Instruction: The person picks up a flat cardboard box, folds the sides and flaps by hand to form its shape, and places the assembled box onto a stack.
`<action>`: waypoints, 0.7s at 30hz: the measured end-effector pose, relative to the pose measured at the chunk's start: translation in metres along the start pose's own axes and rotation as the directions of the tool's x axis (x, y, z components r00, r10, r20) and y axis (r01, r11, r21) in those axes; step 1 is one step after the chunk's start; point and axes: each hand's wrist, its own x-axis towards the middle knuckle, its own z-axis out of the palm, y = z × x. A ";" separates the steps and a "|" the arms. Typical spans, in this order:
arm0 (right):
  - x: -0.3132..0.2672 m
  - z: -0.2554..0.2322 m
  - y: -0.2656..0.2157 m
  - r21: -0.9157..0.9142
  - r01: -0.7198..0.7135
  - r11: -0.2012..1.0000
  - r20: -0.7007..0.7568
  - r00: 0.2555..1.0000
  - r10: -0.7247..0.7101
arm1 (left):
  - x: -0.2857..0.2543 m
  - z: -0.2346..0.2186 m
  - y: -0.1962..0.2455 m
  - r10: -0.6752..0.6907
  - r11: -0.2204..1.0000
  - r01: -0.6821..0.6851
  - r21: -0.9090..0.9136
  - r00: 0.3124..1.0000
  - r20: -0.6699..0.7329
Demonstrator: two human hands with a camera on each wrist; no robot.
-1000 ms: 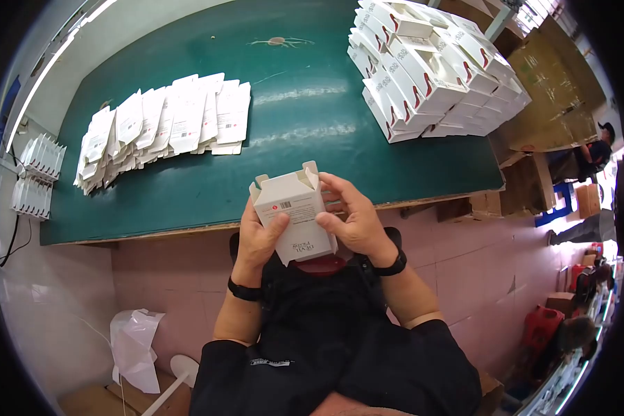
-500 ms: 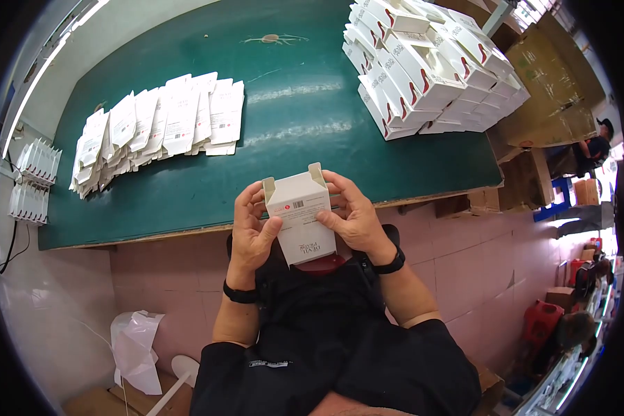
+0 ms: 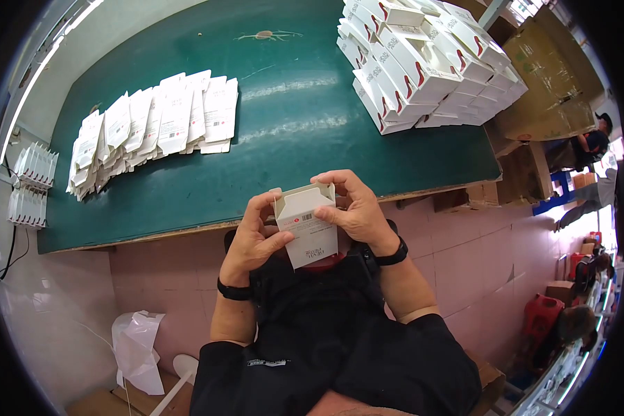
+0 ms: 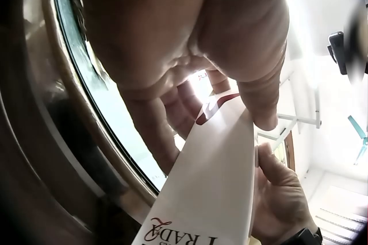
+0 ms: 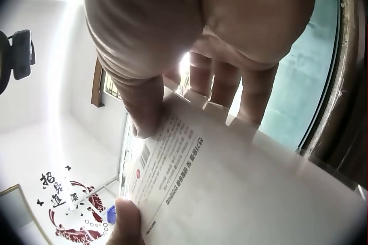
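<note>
A white printed carton (image 3: 313, 243) is held between both hands in front of the body, its flapped end toward the table. My left hand (image 3: 251, 239) grips its left side, thumb on the printed face and fingertips at the upper left corner. On the other side my right hand (image 3: 359, 216) holds the carton, thumb pressing near the barcode and fingers over the upper right corner. A red shape and lettering show on the carton's narrow side (image 4: 207, 170) in the left wrist view. Small print covers its broad face (image 5: 190, 182) in the right wrist view.
Flat white cartons (image 3: 177, 114) lie in an overlapping pile at the left of the green table (image 3: 284, 152). Formed white boxes (image 3: 430, 69) are stacked at its right. Brown cardboard boxes (image 3: 544, 76) stand beyond the right edge. White plastic (image 3: 137, 350) hangs at lower left.
The side flaps that stood up at the carton's far end are now turned inward under the fingertips. My right thumb has moved up the face, and the left hand has shifted slightly down and left.
</note>
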 end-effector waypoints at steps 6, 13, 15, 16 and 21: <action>0.000 0.007 0.000 -0.070 0.155 0.985 -0.111 0.981 -0.162 | 0.001 0.002 -0.010 0.026 0.993 -0.030 -0.112 0.999 -0.037; -0.001 0.005 0.005 -0.116 0.130 0.985 -0.124 0.982 -0.145 | 0.007 0.008 -0.015 0.198 0.970 -0.212 -0.115 0.972 -0.123; -0.001 0.006 0.003 -0.119 0.147 0.982 -0.123 0.979 -0.161 | 0.008 0.009 -0.014 0.258 0.956 -0.269 -0.121 0.961 -0.095; -0.002 0.007 0.002 -0.120 0.153 0.981 -0.121 0.978 -0.168 | 0.008 0.009 -0.012 0.287 0.947 -0.295 -0.125 0.955 -0.082; -0.003 0.006 0.000 -0.126 0.162 0.979 -0.097 0.980 -0.174 | 0.008 0.009 -0.009 0.329 0.942 -0.332 -0.043 0.942 -0.057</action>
